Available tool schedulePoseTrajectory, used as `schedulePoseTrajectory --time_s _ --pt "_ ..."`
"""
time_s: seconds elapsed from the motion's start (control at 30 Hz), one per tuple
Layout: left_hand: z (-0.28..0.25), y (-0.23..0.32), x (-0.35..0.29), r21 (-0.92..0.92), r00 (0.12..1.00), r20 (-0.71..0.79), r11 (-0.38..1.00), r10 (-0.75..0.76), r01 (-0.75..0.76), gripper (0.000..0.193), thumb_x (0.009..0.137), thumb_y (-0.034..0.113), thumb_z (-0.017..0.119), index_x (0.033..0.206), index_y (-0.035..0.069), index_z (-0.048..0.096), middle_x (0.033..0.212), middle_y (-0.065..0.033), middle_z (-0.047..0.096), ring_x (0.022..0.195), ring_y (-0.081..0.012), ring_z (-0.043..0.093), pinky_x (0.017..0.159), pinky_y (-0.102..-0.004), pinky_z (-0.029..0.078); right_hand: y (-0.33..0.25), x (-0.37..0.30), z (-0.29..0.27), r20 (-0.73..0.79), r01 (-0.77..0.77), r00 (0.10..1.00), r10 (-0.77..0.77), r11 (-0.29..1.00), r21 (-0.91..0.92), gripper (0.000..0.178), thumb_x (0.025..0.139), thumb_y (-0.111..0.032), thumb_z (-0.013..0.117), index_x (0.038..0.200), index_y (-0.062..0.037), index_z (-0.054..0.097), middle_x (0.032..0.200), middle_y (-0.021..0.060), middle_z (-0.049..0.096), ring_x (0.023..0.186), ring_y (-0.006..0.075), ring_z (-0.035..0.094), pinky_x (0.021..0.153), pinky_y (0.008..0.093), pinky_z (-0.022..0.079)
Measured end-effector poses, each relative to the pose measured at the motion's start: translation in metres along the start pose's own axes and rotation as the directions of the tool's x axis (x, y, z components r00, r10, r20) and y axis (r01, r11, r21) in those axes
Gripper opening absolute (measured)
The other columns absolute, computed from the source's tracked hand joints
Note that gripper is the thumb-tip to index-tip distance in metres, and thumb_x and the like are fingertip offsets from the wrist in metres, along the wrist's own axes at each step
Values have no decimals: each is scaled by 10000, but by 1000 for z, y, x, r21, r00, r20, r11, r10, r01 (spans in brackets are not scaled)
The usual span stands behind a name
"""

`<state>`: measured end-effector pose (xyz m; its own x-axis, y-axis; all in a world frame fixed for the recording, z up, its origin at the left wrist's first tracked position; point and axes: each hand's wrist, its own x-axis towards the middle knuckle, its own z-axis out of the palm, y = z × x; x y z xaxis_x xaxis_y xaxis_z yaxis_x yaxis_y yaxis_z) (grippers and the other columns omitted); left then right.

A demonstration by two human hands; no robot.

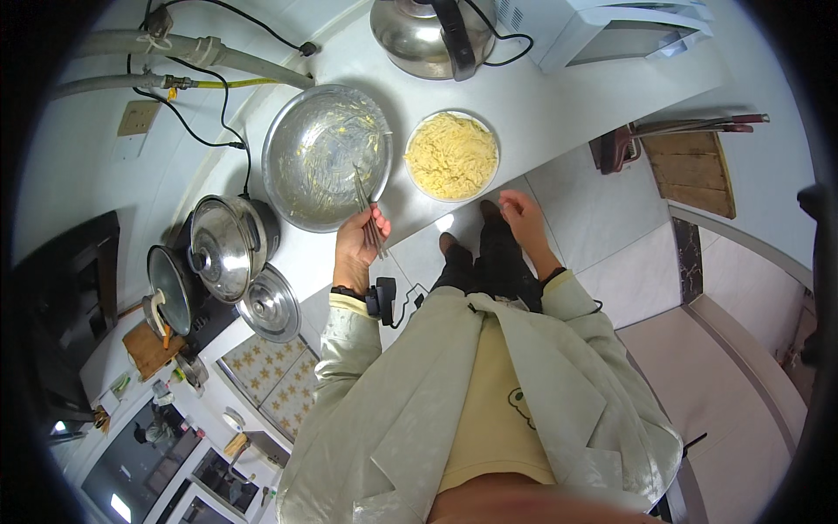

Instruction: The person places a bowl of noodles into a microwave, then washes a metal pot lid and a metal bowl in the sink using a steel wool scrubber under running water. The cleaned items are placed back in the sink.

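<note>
Metal chopsticks [361, 194] are in my left hand [358, 243], its fingers closed around them. Their tips reach over the near right rim of a large steel basin [272, 166]. Inside, the basin is smeared with pale residue and yellow bits. To its right stands a white bowl or plate heaped with pale yellow shredded food [451, 155], whose exact kind I cannot tell. My right hand [524, 218] hangs in front of the counter edge, below and right of that food. Its fingers are curled in, and nothing shows in them.
A steel kettle [419, 39] and a white appliance [611, 39] stand at the back of the white counter [532, 113]. Left are a lidded pot [229, 244], a loose lid [269, 306] and a covered pan [168, 284]. Cables and pipes run along the wall.
</note>
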<state>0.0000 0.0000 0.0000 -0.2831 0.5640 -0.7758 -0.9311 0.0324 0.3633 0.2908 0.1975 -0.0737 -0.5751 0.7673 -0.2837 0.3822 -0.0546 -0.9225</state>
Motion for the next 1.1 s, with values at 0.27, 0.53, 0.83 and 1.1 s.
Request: schedulePoseTrajectory --time_s 0.27,0.53,0.83,1.1 --pt "31 4 -28 133 952 -286 988 109 -73 136 933 51 506 1005 -41 576 872 -95 641 746 -193 636 736 -351 563 -31 40 -5 245 -271 955 164 819 505 449 937 -105 535 1362 -74 395 1084 143 603 884 187 637 775 302 548" --pt "16 -2 -32 19 949 -312 999 42 -38 216 964 163 494 1026 -27 577 936 -117 653 853 -224 649 854 -418 529 -36 67 -5 401 -430 878 261 798 423 517 901 -64 542 1374 -62 336 992 135 603 803 179 649 714 312 581" --pt "13 -19 -56 -17 916 -391 994 95 -110 454 983 374 428 1088 -61 500 963 -152 603 846 -263 625 830 -419 539 -26 78 7 345 -425 890 299 817 389 502 841 -24 551 1314 -28 382 958 125 603 761 172 644 635 293 584" --pt "-8 -53 -78 19 833 -550 998 57 -56 403 972 362 454 1085 -22 500 983 -150 586 821 -261 602 775 -405 535 -23 77 17 217 -402 914 343 837 371 433 822 3 557 1241 7 448 930 108 594 741 179 646 611 297 589"
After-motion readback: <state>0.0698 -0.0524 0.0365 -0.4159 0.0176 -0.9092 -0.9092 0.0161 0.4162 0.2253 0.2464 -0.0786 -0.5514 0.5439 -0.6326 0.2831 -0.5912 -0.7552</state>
